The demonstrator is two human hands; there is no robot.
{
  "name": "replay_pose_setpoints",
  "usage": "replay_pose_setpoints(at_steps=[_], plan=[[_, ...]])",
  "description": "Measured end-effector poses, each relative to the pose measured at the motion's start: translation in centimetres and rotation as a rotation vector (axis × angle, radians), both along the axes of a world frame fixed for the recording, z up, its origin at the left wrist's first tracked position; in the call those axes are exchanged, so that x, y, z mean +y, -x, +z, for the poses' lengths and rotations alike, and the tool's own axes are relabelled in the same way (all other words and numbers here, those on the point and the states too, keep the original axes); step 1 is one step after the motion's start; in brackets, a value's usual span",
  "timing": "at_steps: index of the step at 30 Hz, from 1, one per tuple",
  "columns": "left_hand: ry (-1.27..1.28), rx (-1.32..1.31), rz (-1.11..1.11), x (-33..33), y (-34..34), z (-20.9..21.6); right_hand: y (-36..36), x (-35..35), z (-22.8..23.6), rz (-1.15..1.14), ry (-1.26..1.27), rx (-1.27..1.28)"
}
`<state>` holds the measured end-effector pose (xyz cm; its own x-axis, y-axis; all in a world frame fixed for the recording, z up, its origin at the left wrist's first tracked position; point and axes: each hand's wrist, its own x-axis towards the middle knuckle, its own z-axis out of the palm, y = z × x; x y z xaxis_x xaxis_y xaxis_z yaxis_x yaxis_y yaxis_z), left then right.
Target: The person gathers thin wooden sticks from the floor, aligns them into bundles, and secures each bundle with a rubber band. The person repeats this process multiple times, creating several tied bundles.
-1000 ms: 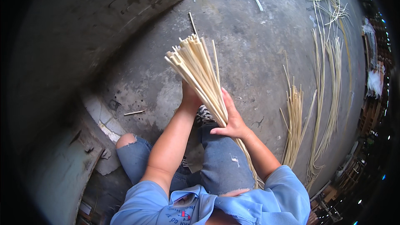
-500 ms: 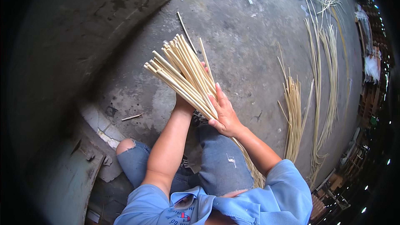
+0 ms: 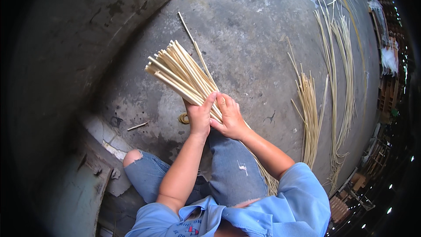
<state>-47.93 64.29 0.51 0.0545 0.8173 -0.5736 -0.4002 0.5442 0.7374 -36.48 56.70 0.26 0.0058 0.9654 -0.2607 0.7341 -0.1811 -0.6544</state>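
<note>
The bundle of pale cane sticks (image 3: 184, 72) is lying gathered in both hands above the person's lap, over the grey concrete floor (image 3: 245, 48). The left hand (image 3: 199, 116) is wrapping around the bundle from the near side, fingers curled tight on it, and the right hand (image 3: 230, 116) is pressing against it just beside the left, fingers laid flat along the sticks rather than fully closed. The sticks are sitting roughly even at their cut ends, though a few are poking out beyond the rest, so the gathering looks well along while the squaring-up and any tying appear not yet done; no cord is showing around the sticks. The bundle's long axis is running diagonally, its cut ends pointing up and to the left toward the far-left part of the floor, its other end passing down past the right knee of the torn blue jeans (image 3: 228, 171) toward the lower right. One single stick (image 3: 193, 39) is lying on the floor just beyond the bundle, pointing the same general way. Further right, a sheaf of thinner strips (image 3: 309, 114) is lying apart on the floor, and long loose strands (image 3: 342, 61) are trailing toward its far-right edge.
</note>
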Motion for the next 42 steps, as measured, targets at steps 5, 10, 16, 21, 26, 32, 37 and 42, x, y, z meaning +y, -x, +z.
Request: replay_pose_setpoints(at_steps=[5, 10, 16, 21, 26, 32, 37, 42], plan=[[-0.007, 0.084, -0.009, 0.7, -0.3, -0.9, -5.0, 1.4, -3.0, -0.392, 0.244, 0.883], [0.08, -0.013, -0.012, 0.9, 0.5, -1.3, -5.1, 2.5, -4.0, -0.398, 0.395, 1.135], [0.098, 0.028, -0.01, 0.9, -0.4, -0.7, -5.4, 3.0, -3.5, -0.209, 0.319, 0.793], [0.102, 0.164, -0.044, 1.5, -1.1, 0.1, -5.6, 3.5, -2.0, -0.149, 0.268, 0.595], [0.106, 0.226, -0.033, 1.4, -0.9, -0.5, -6.0, 4.3, -1.2, -0.086, 0.234, 0.413], [0.085, 0.167, -0.046, 1.2, -0.5, -0.7, -6.6, 4.7, -0.5, 0.01, 0.259, 0.344], [0.061, 0.156, -0.06, 1.2, -0.5, -0.9, -7.0, 4.3, -0.7, -0.039, 0.216, 0.151], [0.126, 0.066, -0.006, 1.3, -0.5, -0.9, -6.8, 3.4, -0.1, 0.063, 0.165, 0.196]])
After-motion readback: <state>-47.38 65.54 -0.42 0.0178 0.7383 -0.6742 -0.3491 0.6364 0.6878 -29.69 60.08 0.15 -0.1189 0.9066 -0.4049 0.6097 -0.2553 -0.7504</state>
